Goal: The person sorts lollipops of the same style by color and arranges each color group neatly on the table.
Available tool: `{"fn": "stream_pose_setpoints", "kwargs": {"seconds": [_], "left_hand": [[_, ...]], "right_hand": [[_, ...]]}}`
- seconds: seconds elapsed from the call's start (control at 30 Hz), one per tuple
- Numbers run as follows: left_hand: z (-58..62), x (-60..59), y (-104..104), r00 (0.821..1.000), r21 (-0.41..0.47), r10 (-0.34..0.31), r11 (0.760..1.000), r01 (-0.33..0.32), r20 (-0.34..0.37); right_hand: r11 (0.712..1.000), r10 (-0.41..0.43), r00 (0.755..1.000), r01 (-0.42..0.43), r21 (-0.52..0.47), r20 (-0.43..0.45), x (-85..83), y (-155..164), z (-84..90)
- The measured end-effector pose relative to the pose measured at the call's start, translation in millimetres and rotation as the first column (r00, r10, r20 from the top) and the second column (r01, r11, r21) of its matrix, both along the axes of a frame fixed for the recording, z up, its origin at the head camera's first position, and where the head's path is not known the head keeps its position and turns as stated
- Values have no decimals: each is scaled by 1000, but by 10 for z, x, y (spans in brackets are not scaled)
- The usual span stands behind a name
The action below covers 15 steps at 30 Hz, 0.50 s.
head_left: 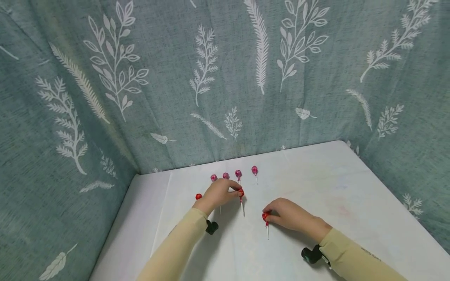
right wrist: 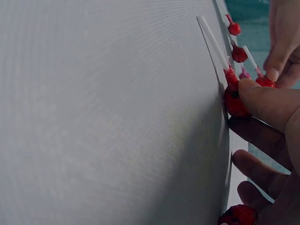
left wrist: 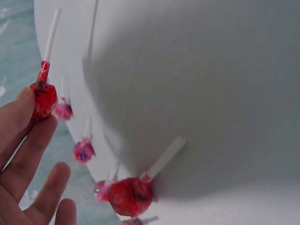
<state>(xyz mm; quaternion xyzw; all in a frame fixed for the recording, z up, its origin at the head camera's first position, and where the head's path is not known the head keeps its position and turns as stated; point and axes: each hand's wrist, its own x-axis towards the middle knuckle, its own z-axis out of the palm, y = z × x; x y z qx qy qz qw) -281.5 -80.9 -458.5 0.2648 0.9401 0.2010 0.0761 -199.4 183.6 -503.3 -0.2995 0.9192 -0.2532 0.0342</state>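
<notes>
Several wrapped lollipops lie on a white table (head_left: 351, 203). My left hand (head_left: 225, 191) curls its fingertips (left wrist: 23, 110) round the head of a red lollipop (head_left: 241, 192) (left wrist: 43, 98), whose stick points toward me. My right hand (head_left: 281, 212) pinches the head of another red lollipop (head_left: 265, 216) (right wrist: 233, 101) between the thumb (right wrist: 262, 101) and the finger below it. A third red lollipop (head_left: 198, 196) (left wrist: 130, 194) lies just left of my left hand. In the right wrist view one more red head (right wrist: 239, 215) shows by the lower fingers.
Several pink lollipops (head_left: 238, 173) lie in a row behind my left hand, near the back edge. A teal curtain with white leaves (head_left: 225, 78) closes off the back and both sides. Black wrist cameras (head_left: 211, 227) sit on both cream sleeves.
</notes>
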Motion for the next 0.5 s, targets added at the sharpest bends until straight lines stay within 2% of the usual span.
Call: {"fn": "stream_pose_setpoints", "kwargs": {"seconds": [0.27,0.5], "left_hand": [[-62,-115,-20,998,-73,46,996,-50,-51],[-132,-177,-27,995,-111,44,992,-53,-86]], "right_hand": [[1000,-6,1000,6,-8,7,17,-8,-17],[1000,7,1000,-8,-19,-16,-3,10,-30]]}}
